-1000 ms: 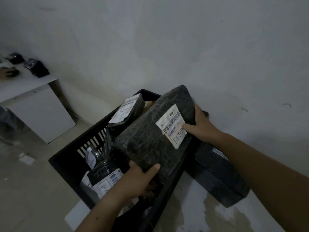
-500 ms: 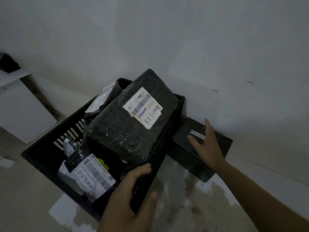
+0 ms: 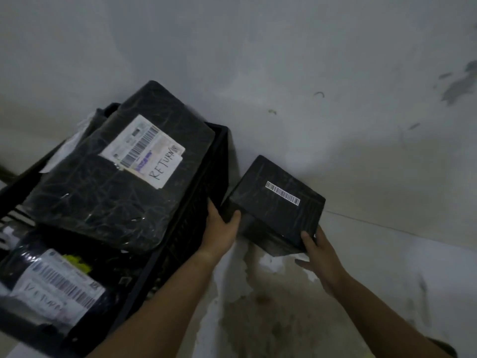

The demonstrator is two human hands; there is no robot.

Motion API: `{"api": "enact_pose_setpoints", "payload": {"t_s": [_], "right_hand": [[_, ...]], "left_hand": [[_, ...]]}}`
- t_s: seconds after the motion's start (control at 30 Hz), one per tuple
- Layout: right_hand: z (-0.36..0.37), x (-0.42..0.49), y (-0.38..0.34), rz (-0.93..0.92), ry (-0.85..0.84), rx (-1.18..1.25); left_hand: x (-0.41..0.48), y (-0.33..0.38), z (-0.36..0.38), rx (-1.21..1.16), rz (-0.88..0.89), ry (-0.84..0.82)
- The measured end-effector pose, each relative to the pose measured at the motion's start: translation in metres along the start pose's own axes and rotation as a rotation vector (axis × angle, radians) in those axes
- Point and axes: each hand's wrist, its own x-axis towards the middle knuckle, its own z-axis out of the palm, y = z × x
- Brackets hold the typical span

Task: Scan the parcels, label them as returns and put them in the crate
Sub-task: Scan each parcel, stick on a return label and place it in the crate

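Now the left hand [image 3: 222,228] has left the crate [image 3: 219,156] and, with the right hand [image 3: 321,257], grips the black box [image 3: 273,208], not yet marked; two RETURN parcels [image 3: 116,192] already lie inside.

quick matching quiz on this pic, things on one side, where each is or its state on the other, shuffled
1 large parcel
2 small box
3 glossy parcel
4 crate

a black, holds parcels
b outside the crate, barcode strip only
c on top, label reads RETURN
d low at the crate's near end

Pairs: 1-c, 2-b, 3-d, 4-a
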Motion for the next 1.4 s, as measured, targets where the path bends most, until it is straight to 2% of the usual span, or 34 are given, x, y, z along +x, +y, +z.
{"api": "enact_pose_setpoints", "payload": {"t_s": [0.17,0.33,0.47,0.6,0.73,0.8,0.87,0.93,1.0,1.03,1.13,1.27,1.4], "right_hand": [[-0.017,-0.026,0.008,-0.105,0.097,-0.024],[-0.06,-0.064,0.018,-0.136,0.162,-0.235],[-0.095,-0.137,0.049,-0.176,0.197,-0.398],[-0.113,-0.184,0.089,-0.113,0.146,-0.465],[-0.124,-0.186,0.114,-0.124,0.05,-0.528],[-0.131,-0.183,0.116,-0.15,-0.002,-0.414],[-0.148,-0.179,0.129,-0.105,0.107,-0.268],[-0.171,-0.171,0.145,-0.018,0.378,-0.215],[-0.194,-0.159,0.167,0.138,0.545,-0.275],[-0.201,-0.153,0.174,0.242,0.558,-0.317],[-0.21,-0.133,0.201,0.377,0.414,-0.397],[-0.209,-0.117,0.214,0.299,0.368,-0.471],[-0.201,-0.129,0.188,0.291,0.308,-0.385]], "left_hand": [[-0.027,0.0,0.006,0.07,0.139,-0.019],[-0.088,-0.001,0.012,0.177,0.045,-0.146],[-0.165,-0.037,0.027,0.181,0.007,-0.276],[-0.231,-0.07,0.044,0.242,-0.095,-0.313],[-0.253,-0.082,0.048,0.263,-0.102,-0.281],[-0.254,-0.08,0.047,0.26,-0.102,-0.281],[-0.252,-0.077,0.045,0.257,-0.104,-0.281],[-0.247,-0.076,0.042,0.236,-0.079,-0.246],[-0.242,-0.07,0.042,0.197,-0.102,-0.187],[-0.239,-0.068,0.044,0.169,-0.122,-0.168],[-0.234,-0.059,0.055,0.091,-0.173,-0.165],[-0.238,-0.053,0.065,0.042,-0.207,-0.263],[-0.239,-0.065,0.064,-0.008,-0.152,-0.225]]}}
